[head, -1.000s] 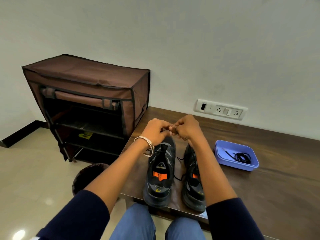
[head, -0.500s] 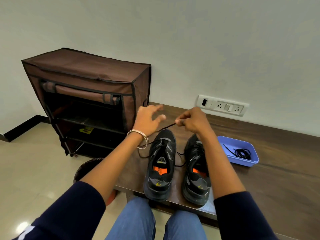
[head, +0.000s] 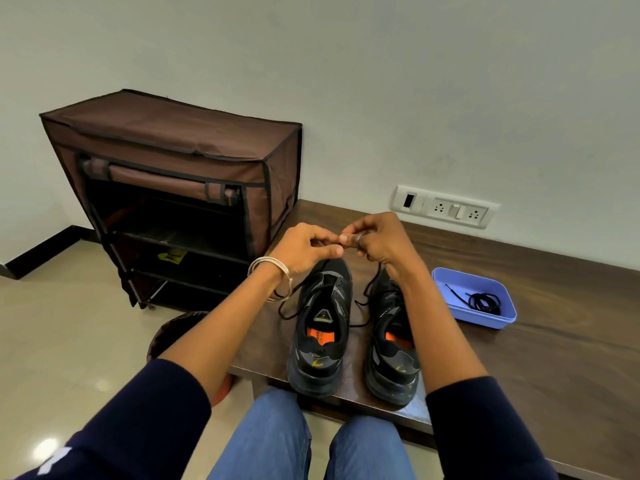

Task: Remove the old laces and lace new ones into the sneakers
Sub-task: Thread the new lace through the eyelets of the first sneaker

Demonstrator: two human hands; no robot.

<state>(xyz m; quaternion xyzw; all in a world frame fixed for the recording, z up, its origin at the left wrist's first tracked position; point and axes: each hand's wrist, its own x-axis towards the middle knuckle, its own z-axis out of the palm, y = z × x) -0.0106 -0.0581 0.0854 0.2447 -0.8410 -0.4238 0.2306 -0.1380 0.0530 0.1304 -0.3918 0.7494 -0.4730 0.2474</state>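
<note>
Both hands, left hand (head: 304,245) and right hand (head: 377,240), pinch the black lace (head: 372,289) together; below that pinch stand the two black sneakers (head: 323,327), the lace trailing down between them.

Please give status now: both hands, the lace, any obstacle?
Left hand and right hand both pinch the lace above the sneakers. Lace hangs loose down to the shoes. Blue tray to the right, apart. Nothing in the way.

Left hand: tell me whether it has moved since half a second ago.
Yes. The left hand has closed back toward the right hand above the left sneaker's toe; earlier they were apart with the lace stretched between them.
</note>
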